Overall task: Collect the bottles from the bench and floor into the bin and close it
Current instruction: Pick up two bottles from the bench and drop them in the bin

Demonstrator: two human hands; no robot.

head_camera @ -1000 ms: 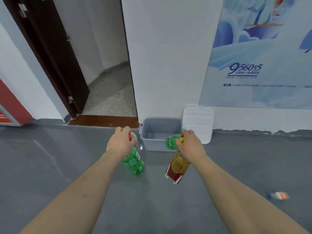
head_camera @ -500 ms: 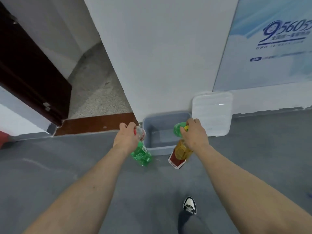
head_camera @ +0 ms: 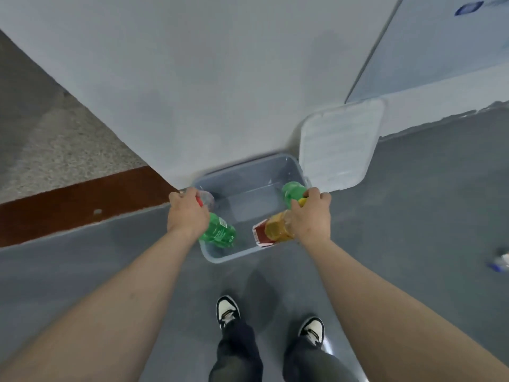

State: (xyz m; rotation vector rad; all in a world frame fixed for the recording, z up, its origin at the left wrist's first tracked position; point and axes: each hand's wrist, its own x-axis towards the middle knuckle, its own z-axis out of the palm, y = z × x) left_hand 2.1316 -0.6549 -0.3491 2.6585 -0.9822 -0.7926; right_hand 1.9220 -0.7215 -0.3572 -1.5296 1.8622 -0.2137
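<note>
A grey open bin (head_camera: 220, 257) stands on the floor against the white wall. Over its left side my left hand (head_camera: 187, 216) grips a green bottle (head_camera: 219, 234) and a clear bottle (head_camera: 205, 199) with a red cap by their necks. My right hand (head_camera: 312, 216) hangs over the bin's right side. It holds an amber bottle with a red label (head_camera: 271, 231) and a second green bottle (head_camera: 293, 191). The bin's white lid (head_camera: 340, 146) leans against the wall just right of the bin.
Another bottle (head_camera: 500, 261) lies on the grey floor at the far right edge. My two shoes (head_camera: 227, 312) stand a step short of the bin. A brown doorway threshold (head_camera: 68, 202) and speckled floor lie to the left.
I have walked up to the bin and the view has tipped down. Both hands have carried their bottles from in front of the bin to above its opening.
</note>
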